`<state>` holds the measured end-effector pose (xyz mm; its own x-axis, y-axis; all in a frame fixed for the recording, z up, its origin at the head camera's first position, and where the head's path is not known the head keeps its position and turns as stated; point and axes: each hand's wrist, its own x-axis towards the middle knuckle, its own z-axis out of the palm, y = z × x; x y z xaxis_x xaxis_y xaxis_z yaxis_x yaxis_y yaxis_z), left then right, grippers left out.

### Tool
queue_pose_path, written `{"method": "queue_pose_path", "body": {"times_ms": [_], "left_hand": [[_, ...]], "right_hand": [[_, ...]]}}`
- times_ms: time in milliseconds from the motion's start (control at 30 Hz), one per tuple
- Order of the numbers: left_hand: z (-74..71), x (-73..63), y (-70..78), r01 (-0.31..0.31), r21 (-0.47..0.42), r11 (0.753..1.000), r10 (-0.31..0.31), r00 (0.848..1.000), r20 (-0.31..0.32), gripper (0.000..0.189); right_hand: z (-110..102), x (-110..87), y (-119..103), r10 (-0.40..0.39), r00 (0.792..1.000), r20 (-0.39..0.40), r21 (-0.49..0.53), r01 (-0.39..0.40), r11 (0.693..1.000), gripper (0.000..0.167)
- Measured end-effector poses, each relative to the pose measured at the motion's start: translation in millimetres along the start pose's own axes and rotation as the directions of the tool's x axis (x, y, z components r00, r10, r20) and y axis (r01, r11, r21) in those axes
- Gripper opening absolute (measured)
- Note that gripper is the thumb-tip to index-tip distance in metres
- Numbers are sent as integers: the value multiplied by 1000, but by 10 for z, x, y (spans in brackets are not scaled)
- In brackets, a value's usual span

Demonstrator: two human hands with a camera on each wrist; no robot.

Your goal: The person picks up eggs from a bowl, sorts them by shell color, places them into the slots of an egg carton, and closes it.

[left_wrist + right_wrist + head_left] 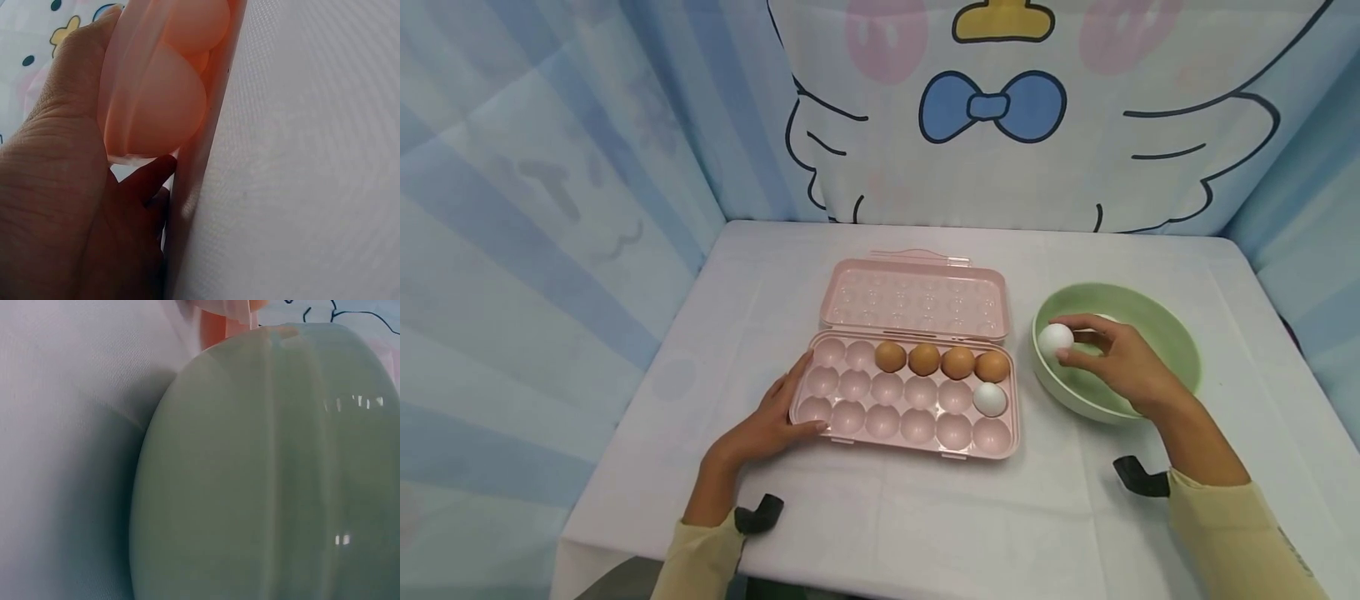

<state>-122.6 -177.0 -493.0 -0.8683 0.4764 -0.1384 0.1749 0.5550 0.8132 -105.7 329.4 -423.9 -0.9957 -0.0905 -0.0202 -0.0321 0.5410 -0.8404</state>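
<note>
A pink egg box lies with its lid folded back. My left hand grips the box's left end, thumb at the front edge and fingers along the side; in the left wrist view the rounded cups sit against that hand. Several brown eggs fill the right part of the back row. One white egg sits in the middle row at the right end. Over the left rim of a green bowl, my right hand pinches another white egg between thumb and fingers.
The bowl stands just right of the box on a white-clothed table. Something white in the bowl shows partly behind the right hand. Printed curtains hang at the left, back and right of the table. Black wrist mounts stick out at both sleeves.
</note>
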Motion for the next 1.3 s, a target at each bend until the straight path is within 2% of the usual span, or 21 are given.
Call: {"method": "queue_pose_path", "body": {"times_ms": [300,600,733,967,1200,1300], "left_hand": [[-13,-4,-17,-17,8,1000,17,1000,2,109],[-17,14,-26,-39,6,999,39,999,12,108],[-30,11,-15,-42,5,999,42,999,14,107],[-23,18,-12,-42,7,999,42,999,14,107],[-7,16,-38,-26,9,1000,26,1000,12,107],[-11,8,-38,-19,6,1000,19,1000,10,107]], "right_hand": [[100,-21,-66,-117,989,-86,94,125,988,44],[366,-44,-336,-262,963,-58,257,268,929,43],[544,-42,-404,-272,962,-16,238,268,934,43],[855,-29,-369,-252,967,23,125,247,961,40],[1048,-32,-323,-263,963,58,205,247,947,43],[1096,-20,-299,-296,954,45,182,283,942,42]]}}
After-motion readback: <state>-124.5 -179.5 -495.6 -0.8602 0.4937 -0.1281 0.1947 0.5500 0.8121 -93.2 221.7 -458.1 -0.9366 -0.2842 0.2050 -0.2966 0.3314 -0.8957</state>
